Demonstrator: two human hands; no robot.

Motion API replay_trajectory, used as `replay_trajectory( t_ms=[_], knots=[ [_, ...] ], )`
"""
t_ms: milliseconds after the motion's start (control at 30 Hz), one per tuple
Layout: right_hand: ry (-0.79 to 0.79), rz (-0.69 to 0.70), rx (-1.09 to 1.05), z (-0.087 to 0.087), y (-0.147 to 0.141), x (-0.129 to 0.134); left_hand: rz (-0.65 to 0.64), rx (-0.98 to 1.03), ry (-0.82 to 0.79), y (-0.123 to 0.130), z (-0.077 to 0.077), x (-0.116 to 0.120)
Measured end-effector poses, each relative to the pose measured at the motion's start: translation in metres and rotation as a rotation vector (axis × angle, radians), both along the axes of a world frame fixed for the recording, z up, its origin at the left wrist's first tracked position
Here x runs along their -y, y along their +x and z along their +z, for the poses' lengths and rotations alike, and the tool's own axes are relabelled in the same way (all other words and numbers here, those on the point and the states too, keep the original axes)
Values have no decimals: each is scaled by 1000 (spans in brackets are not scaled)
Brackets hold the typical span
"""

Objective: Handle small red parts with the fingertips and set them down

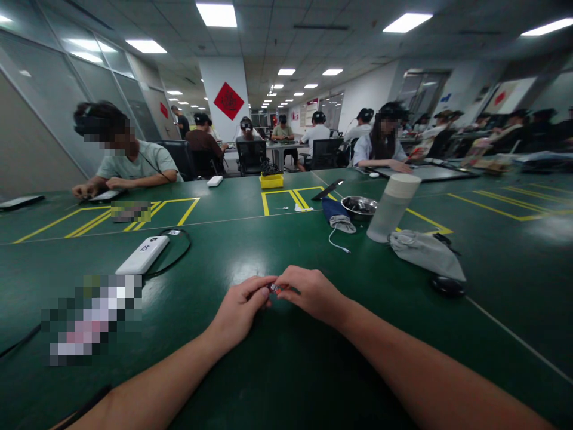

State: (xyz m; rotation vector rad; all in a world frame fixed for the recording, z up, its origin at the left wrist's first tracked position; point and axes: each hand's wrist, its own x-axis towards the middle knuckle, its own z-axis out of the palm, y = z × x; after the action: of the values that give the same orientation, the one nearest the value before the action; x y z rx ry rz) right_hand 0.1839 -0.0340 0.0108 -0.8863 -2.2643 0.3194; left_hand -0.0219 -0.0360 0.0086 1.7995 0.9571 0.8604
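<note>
My left hand (244,303) and my right hand (311,292) meet at the middle of the green table (215,251). Between their fingertips is a small object (273,288) with shiny and reddish parts, too small to name. The fingers of both hands are pinched around it from either side. Its far ends are hidden behind the fingers.
A white power bank (142,255) with a black cable lies left. To the right stand a frosted bottle (391,209), a metal bowl (359,205), a grey pouch (425,254) and a black mouse (447,285). A yellow box (271,181) is farther back. People sit across the table.
</note>
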Motion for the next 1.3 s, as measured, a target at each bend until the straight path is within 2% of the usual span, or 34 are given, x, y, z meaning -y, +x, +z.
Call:
replay_trajectory(
  t_ms=[233,600,800,933,1067,1300],
  knots=[
    [27,23,16,-2,1,-1,-45,3,-31,-1,1,0],
    [-42,61,-28,0,0,1,-56,37,4,-1,4,-1],
    [-93,26,-35,-1,0,1,-48,126,-120,-1,1,-1],
    [-153,71,-44,3,-2,5,-37,246,-190,1,-4,-1],
    [-131,107,-34,8,-4,8,-42,272,-209,2,-4,0],
    [-101,-1,-8,6,-5,8,-82,248,-187,4,-4,1]
  ],
)
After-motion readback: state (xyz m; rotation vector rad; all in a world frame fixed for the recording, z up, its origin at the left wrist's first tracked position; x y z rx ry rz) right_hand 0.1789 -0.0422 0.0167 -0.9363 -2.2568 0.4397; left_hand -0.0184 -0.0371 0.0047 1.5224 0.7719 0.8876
